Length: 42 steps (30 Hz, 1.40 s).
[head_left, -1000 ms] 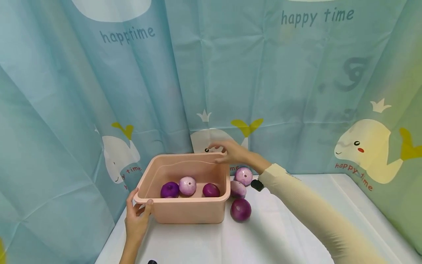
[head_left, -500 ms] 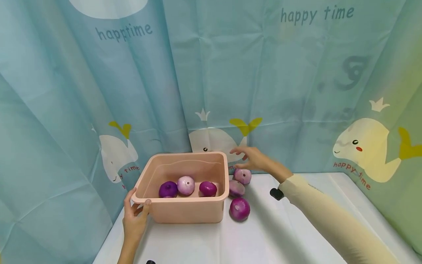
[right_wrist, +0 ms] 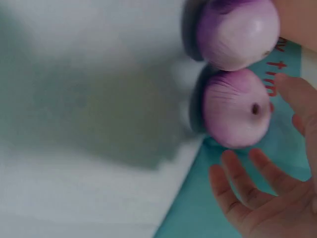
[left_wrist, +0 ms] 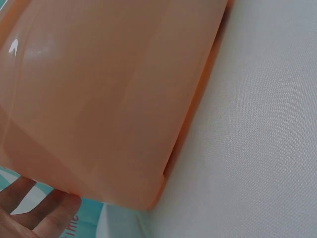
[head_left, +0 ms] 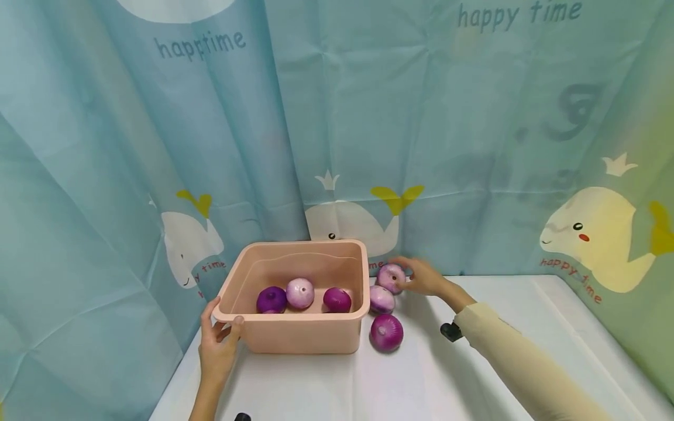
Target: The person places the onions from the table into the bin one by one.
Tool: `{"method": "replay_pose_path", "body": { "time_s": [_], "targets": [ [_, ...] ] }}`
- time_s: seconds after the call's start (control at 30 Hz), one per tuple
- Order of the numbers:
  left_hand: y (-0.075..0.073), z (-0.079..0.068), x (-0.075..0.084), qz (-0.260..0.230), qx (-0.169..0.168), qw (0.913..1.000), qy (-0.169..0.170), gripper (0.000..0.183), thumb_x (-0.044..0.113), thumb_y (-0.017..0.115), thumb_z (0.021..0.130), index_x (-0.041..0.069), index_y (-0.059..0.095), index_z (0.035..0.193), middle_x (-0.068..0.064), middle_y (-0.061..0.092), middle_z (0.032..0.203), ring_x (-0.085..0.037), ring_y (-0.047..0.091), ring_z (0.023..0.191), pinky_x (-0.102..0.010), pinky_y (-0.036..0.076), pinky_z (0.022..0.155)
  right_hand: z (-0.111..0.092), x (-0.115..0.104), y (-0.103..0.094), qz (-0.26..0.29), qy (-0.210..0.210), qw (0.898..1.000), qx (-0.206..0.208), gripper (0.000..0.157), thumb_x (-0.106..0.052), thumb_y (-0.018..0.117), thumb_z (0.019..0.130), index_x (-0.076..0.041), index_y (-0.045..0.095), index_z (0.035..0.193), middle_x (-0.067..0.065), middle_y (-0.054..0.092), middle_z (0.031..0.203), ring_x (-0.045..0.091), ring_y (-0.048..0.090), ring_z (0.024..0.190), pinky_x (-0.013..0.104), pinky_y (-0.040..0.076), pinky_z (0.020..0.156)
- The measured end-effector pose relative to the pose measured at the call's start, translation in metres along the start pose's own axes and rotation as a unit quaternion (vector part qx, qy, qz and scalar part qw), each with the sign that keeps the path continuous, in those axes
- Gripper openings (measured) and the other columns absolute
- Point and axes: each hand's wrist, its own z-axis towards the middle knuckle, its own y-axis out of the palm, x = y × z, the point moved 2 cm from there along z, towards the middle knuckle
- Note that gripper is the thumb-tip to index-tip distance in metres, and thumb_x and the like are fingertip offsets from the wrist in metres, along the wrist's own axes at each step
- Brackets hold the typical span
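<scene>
A pink plastic bin (head_left: 302, 336) stands on the white table. My left hand (head_left: 217, 351) grips its front left corner at the rim; the left wrist view shows fingers (left_wrist: 59, 215) against the bin's wall. Over at the right, my right hand (head_left: 426, 279) reaches around a pale purple onion (head_left: 388, 276) by the curtain. Seen from the right wrist, thumb and spread fingers surround this onion (right_wrist: 235, 109) without a visible grip. Against it lies a second pale onion (head_left: 381, 300), and a darker purple onion (head_left: 387, 333) sits closer to me.
Inside the bin lie a deep violet onion (head_left: 271, 299), a pale one (head_left: 300, 293) and a magenta one (head_left: 337, 300); the front wall partly hides them. A blue curtain (head_left: 463, 146) with whale prints hangs behind the table (head_left: 416, 380).
My right hand has moved from above the bin's back right corner, rightward and down, to the rear pale onion. The left hand keeps its hold on the bin.
</scene>
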Motion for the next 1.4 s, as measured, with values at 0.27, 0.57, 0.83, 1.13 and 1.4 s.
{"method": "replay_pose_path", "body": {
  "time_s": [0.27,0.57,0.83,1.13,1.4],
  "targets": [
    [0.002,0.001,0.002,-0.017,-0.006,0.9997,0.017,0.072,0.017,0.067,0.101,0.024,0.028,0.161,-0.014,0.038,0.161,0.012,0.049,0.108,-0.005,0.045,0.084,-0.001,0.018,0.018,0.017,0.038,0.999,-0.005,0.068,-0.017,0.081,0.086,-0.001,0.051,0.144,0.027,0.059,0.138,0.050,0.054,0.126,0.069,0.042,0.102],
    [0.002,0.001,0.002,-0.006,-0.006,0.9999,0.006,0.070,0.022,0.065,0.103,0.028,0.027,0.161,-0.014,0.038,0.161,-0.004,0.053,0.115,-0.005,0.046,0.081,0.003,0.024,0.028,0.018,0.074,0.997,-0.013,0.070,-0.017,0.081,0.088,-0.006,0.048,0.148,0.029,0.056,0.141,0.052,0.052,0.128,0.070,0.040,0.104],
    [0.000,0.001,0.002,0.001,0.000,1.0000,0.007,0.070,0.023,0.065,0.103,0.028,0.027,0.161,-0.014,0.039,0.160,-0.007,0.054,0.115,-0.005,0.046,0.081,0.006,0.026,0.033,0.025,0.076,0.997,-0.002,0.071,-0.016,0.083,0.086,-0.008,0.048,0.147,0.027,0.057,0.139,0.048,0.055,0.124,0.068,0.043,0.102],
    [0.000,-0.001,0.000,0.002,-0.001,1.0000,-0.001,0.070,0.024,0.066,0.102,0.028,0.027,0.161,-0.016,0.040,0.159,-0.026,0.057,0.118,-0.005,0.047,0.078,0.006,0.029,0.040,0.028,0.089,0.996,0.009,0.074,-0.013,0.085,0.082,-0.010,0.049,0.146,0.029,0.059,0.136,0.050,0.056,0.123,0.068,0.045,0.100],
    [-0.001,0.000,0.000,-0.003,0.002,0.9999,0.011,0.071,0.019,0.067,0.101,0.025,0.029,0.160,-0.016,0.041,0.159,0.006,0.054,0.108,-0.005,0.047,0.081,0.007,0.029,0.043,0.024,0.098,0.995,0.011,0.072,-0.016,0.088,0.081,-0.012,0.053,0.144,0.022,0.062,0.133,0.043,0.059,0.120,0.064,0.048,0.100]
  ]
}}
